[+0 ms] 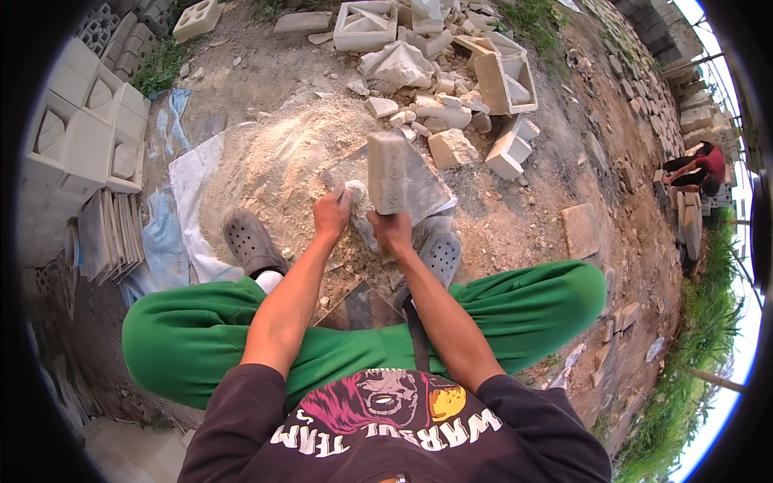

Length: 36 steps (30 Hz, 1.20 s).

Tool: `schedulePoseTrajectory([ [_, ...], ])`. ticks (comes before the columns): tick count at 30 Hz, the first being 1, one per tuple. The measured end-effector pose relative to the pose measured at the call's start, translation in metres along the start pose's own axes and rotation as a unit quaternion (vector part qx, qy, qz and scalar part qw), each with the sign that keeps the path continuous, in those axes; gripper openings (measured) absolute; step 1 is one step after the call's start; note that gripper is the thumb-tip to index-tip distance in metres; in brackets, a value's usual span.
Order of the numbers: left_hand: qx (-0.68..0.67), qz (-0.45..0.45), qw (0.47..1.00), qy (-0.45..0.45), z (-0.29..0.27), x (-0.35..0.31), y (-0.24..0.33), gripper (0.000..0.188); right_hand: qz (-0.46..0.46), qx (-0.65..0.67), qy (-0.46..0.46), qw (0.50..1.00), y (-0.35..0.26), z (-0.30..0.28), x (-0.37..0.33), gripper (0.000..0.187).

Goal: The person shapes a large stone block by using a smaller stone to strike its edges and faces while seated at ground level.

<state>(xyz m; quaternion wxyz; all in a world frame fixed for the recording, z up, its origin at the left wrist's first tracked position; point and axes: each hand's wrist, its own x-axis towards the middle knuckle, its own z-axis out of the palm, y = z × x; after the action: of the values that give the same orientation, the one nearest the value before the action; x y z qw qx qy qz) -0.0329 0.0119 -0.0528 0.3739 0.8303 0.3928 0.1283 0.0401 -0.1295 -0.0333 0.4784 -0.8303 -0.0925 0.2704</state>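
My right hand (390, 232) is closed on a mallet with a large, dust-coated block head (389, 173). The head is raised in front of the fist, and the hand hides most of the handle. My left hand (332, 213) is closed on a small pale chunk of stone (354, 190), just left of the mallet head. Both hands are over a flat grey slab (428, 187) between my feet. A broad heap of pale crushed powder (278, 165) spreads to the left of the slab, on a white sheet (197, 173).
Broken pale blocks and rubble (435, 88) lie beyond the slab. Moulded blocks (88, 113) are stacked at left, above thin boards (117, 233). A flat stone (580, 230) lies to the right. Another person (704, 171) bends down at far right, near grass (692, 354).
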Motion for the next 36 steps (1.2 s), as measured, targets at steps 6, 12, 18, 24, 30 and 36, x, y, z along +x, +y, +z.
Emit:
schedulePoseTrajectory([
  [6,-0.013,0.019,0.999,0.036,-0.002,0.003,-0.019,0.035,0.079,0.074,-0.012,0.994,-0.009,-0.011,-0.008,0.027],
  [12,-0.026,-0.022,0.999,0.004,-0.005,-0.004,-0.007,0.035,-0.091,0.022,0.065,0.994,-0.055,-0.02,0.003,0.03],
  [18,-0.053,-0.027,0.998,0.013,-0.002,-0.003,-0.008,0.035,0.085,0.009,-0.019,0.996,0.017,0.005,-0.009,0.022],
  [24,-0.072,-0.045,0.996,0.027,0.001,-0.008,-0.009,0.035,-0.063,-0.007,0.03,0.998,-0.074,-0.029,-0.008,0.021],
  [30,-0.071,-0.045,0.996,0.028,0.009,-0.005,-0.006,0.035,-0.141,-0.054,0.066,0.986,-0.001,0.006,-0.012,0.029],
  [36,-0.18,-0.093,0.976,0.076,0.013,-0.005,-0.02,0.034,0.058,0.004,-0.006,0.998,-0.036,-0.015,-0.018,0.026],
])
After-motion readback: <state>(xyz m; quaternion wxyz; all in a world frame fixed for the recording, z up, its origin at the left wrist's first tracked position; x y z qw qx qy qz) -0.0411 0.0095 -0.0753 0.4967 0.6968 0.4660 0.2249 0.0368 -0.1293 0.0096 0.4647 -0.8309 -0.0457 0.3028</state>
